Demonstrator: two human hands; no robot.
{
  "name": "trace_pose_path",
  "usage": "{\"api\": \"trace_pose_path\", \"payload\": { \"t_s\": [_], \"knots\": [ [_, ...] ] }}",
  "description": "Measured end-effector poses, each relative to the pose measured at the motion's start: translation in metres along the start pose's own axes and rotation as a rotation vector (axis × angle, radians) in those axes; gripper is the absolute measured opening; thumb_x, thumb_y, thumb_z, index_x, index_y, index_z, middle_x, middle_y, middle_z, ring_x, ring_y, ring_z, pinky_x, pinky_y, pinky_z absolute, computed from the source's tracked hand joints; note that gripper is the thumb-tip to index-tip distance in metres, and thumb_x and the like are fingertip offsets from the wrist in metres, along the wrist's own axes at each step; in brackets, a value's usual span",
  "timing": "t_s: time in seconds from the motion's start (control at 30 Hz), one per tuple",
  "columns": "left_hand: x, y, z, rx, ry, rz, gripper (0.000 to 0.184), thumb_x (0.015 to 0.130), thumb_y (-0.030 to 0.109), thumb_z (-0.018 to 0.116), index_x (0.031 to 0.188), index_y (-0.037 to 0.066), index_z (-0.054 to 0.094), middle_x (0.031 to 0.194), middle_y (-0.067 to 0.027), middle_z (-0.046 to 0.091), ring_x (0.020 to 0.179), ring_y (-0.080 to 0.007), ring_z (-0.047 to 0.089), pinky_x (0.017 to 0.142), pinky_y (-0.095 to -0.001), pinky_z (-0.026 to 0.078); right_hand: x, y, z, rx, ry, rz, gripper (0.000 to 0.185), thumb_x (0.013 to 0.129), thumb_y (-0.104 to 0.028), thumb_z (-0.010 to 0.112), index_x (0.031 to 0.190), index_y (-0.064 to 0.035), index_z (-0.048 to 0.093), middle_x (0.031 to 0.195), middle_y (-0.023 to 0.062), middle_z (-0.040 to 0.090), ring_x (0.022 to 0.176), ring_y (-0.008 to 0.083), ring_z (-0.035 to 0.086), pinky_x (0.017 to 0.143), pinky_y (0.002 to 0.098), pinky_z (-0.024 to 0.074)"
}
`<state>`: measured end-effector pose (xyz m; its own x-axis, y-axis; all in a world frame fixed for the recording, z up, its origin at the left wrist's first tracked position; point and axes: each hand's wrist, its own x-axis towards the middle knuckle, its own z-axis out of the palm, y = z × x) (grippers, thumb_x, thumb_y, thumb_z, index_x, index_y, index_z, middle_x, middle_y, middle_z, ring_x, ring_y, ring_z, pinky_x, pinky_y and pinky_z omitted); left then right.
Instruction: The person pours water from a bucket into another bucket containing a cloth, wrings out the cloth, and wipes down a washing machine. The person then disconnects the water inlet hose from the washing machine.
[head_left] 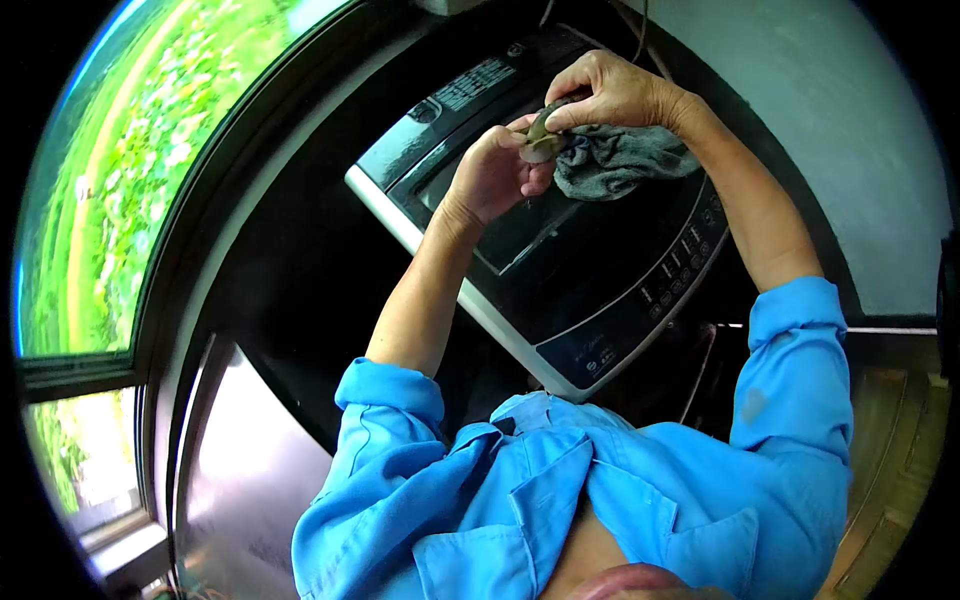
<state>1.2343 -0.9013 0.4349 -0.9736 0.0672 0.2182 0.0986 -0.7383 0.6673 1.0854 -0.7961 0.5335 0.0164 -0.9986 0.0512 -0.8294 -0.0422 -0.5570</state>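
A small greenish object (541,140) with a pale rounded end is held between my two hands, above the dark lid of a washing machine (500,215). My left hand (496,172) pinches it from the left, with the lower fingers curled beneath. My right hand (612,92) grips its upper end between thumb and fingers. What exactly the object is cannot be made out. A crumpled grey cloth (625,160) lies on the machine just below my right hand.
The machine's control panel (675,270) runs along its lower right edge. A window (110,190) with greenery outside is at the left, above a pale shiny panel (250,470). A light wall (830,130) stands at the right, with a wooden door (880,450) below it.
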Motion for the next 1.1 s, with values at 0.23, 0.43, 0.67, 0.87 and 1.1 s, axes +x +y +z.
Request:
{"api": "trace_pose_path", "payload": {
  "t_s": [0.23, 0.43, 0.67, 0.87, 1.1],
  "knots": [
    [0.006, 0.004, -0.008, -0.054, 0.13, 0.019, 0.035, 0.08, 0.024, 0.041, 0.11, 0.007, 0.045, 0.088, -0.0083, 0.053, 0.059, -0.0131, 0.048, 0.047, -0.0212, 0.038, 0.011, -0.005, -0.01, -0.052, -0.062, 0.163, 0.025, 0.071, -0.027, 0.068, 0.077, -0.0024, 0.065, 0.063, 0.0017, 0.058, 0.06, 0.0085, 0.051, 0.06, 0.0245, 0.0428],
    [0.005, 0.008, -0.014, -0.27, 0.156, -0.03, 0.029, 0.089, 0.031, 0.039, 0.108, 0.01, 0.047, 0.088, -0.0081, 0.053, 0.065, -0.0149, 0.05, 0.051, -0.0208, 0.041, 0.024, -0.004, -0.006, -0.067, -0.079, 0.268, 0.024, 0.072, -0.025, 0.067, 0.077, -0.0015, 0.063, 0.066, 0.0019, 0.059, 0.062, 0.0087, 0.052, 0.061, 0.0236, 0.0431],
    [-0.003, 0.014, -0.021, -0.348, 0.103, 0.009, 0.043, 0.086, 0.02, 0.053, 0.122, 0.001, 0.039, 0.113, -0.0162, 0.052, 0.098, -0.0235, 0.058, 0.082, -0.031, 0.051, 0.03, -0.012, -0.01, 0.094, -0.069, 0.309, 0.02, 0.077, -0.019, 0.063, 0.079, 0.0006, 0.063, 0.07, 0.004, 0.062, 0.069, 0.0098, 0.057, 0.066, 0.0242, 0.0464],
    [0.004, 0.025, -0.022, -0.002, 0.285, 0.162, 0.037, 0.079, 0.009, 0.063, 0.11, 0.002, 0.044, 0.102, -0.011, 0.057, 0.092, -0.0188, 0.059, 0.079, -0.0312, 0.051, 0.038, -0.01, -0.011, 0.012, -0.086, 0.313, 0.023, 0.079, -0.022, 0.062, 0.082, 0.0003, 0.064, 0.068, 0.0027, 0.06, 0.066, 0.0084, 0.054, 0.063, 0.0234, 0.0443],
    [0.014, 0.04, -0.029, 0.542, 0.397, 0.352, 0.038, 0.071, 0.014, 0.073, 0.098, 0.003, 0.049, 0.09, -0.0087, 0.06, 0.082, -0.0133, 0.06, 0.072, -0.0258, 0.052, 0.046, -0.003, -0.015, 0.077, -0.018, 0.368, 0.026, 0.079, -0.026, 0.061, 0.081, -0.0008, 0.065, 0.065, 0.0014, 0.058, 0.063, 0.0075, 0.051, 0.06, 0.0234, 0.0422]
  ]
}}
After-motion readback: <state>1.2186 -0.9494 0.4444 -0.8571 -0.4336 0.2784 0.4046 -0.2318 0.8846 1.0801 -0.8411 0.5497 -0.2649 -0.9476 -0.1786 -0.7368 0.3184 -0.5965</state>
